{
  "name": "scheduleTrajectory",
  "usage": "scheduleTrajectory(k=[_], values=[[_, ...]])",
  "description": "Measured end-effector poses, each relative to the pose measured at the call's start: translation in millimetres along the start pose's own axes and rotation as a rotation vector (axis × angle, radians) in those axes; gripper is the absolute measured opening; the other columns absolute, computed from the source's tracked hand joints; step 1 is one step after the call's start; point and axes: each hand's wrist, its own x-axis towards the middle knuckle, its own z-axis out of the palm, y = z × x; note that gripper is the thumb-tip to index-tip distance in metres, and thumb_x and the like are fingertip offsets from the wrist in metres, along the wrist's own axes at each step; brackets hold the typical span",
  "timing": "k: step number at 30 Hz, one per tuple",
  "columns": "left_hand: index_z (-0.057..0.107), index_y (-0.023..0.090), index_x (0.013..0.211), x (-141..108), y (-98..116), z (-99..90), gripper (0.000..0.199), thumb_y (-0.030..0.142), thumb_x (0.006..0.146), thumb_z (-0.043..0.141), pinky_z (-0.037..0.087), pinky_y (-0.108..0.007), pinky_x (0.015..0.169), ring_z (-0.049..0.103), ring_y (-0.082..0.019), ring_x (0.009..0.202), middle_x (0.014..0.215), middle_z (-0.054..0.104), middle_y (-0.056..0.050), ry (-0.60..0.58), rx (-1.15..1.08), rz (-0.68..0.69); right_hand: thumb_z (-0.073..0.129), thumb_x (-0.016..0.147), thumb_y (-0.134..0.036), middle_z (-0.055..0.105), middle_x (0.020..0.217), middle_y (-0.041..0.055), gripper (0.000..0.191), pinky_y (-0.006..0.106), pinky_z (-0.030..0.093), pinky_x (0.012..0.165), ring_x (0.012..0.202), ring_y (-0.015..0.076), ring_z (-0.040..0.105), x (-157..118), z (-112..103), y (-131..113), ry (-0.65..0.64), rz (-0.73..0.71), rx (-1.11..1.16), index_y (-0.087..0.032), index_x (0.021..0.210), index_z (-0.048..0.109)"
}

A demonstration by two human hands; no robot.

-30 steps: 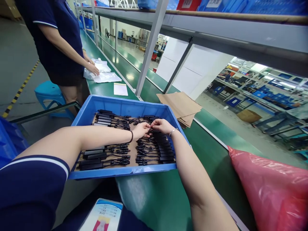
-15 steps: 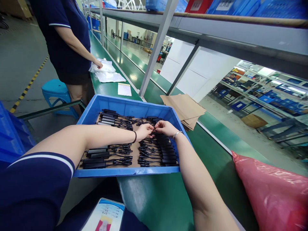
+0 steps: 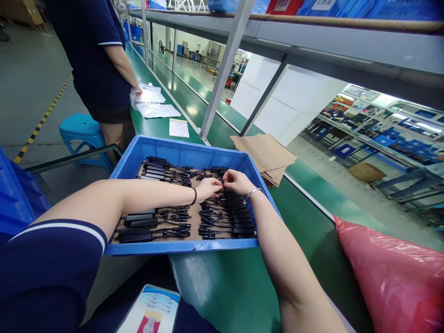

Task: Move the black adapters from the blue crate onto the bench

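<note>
A: In the head view, what do we see our hands doing?

B: Our left hand [image 3: 208, 188] and our right hand [image 3: 237, 181] meet in the middle, over the far part of the blue bin [image 3: 180, 246]. The fingertips touch. Both hands are nearly closed, pinching something small and black between them. We think it is a wire end from the black cables [image 3: 222, 217], but it is too small to tell for sure.

A: Did anything change from a moment ago?

B: Only a little. Our hands have slid a bit toward the back of the bin, and the pinch looks tighter. The rows of cables look just the same. So we judge the hands are still busy with that one small piece.

A: Where are the other cables?

B: Right under and in front of our hands, lying in neat rows on brown card. More rows sit to the left of our left hand.

A: What else is near?

B: A stack of brown card sheets [image 3: 267, 155] lies past our right hand. A pink bag [image 3: 391, 273] sits far to the right. Another person [image 3: 93, 55] stands beyond the bin, one hand on white papers [image 3: 152, 104].
</note>
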Motion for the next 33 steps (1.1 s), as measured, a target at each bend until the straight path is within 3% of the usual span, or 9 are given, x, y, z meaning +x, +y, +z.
scheduleTrajectory(k=[7,15,19,28,33], values=[[0.058,0.011,0.077,1,-4,-1.2,0.007,0.008,0.070,0.058,0.047,-0.020,0.053,0.054,-0.007,0.056,0.066,0.057,0.000,-0.043,0.029,0.041,0.058,0.055,-0.015,0.051,0.062,-0.0056,0.020,0.019,0.035,0.052,0.055,0.0072,0.044,4,2,1,0.042,0.080,-0.011,-0.018,0.071,0.045],[0.058,0.010,0.084,2,-11,-1.3,0.012,0.011,0.072,0.060,0.046,-0.019,0.055,0.055,-0.007,0.057,0.064,0.059,-0.001,-0.060,-0.005,0.072,0.060,0.058,-0.010,0.054,0.057,-0.0057,0.031,0.018,0.039,0.047,0.048,0.0069,0.047,1,0,9,-0.094,0.255,0.139,-0.019,0.075,0.036],[0.059,0.011,0.089,4,-11,-1.5,0.014,0.013,0.075,0.058,0.047,-0.019,0.055,0.058,-0.007,0.059,0.070,0.060,-0.002,-0.053,-0.039,0.052,0.063,0.060,-0.013,0.055,0.058,-0.0048,0.031,0.019,0.041,0.046,0.050,0.0076,0.050,0,1,11,-0.097,0.298,0.153,-0.019,0.075,0.037],[0.054,0.009,0.081,5,-8,-1.2,0.005,0.014,0.080,0.052,0.051,-0.022,0.059,0.058,-0.007,0.056,0.071,0.059,-0.002,0.011,-0.092,-0.008,0.065,0.060,-0.013,0.056,0.060,-0.0037,0.025,0.016,0.036,0.045,0.053,0.0072,0.050,7,2,25,-0.040,0.284,0.054,-0.017,0.076,0.046],[0.051,0.010,0.086,4,-5,-2.2,0.014,0.021,0.086,0.043,0.052,-0.021,0.061,0.058,-0.007,0.058,0.070,0.058,-0.004,0.004,-0.128,-0.017,0.063,0.061,-0.013,0.059,0.064,-0.0021,0.021,0.017,0.037,0.047,0.054,0.0077,0.052,8,2,27,-0.033,0.258,0.019,-0.017,0.076,0.049]])
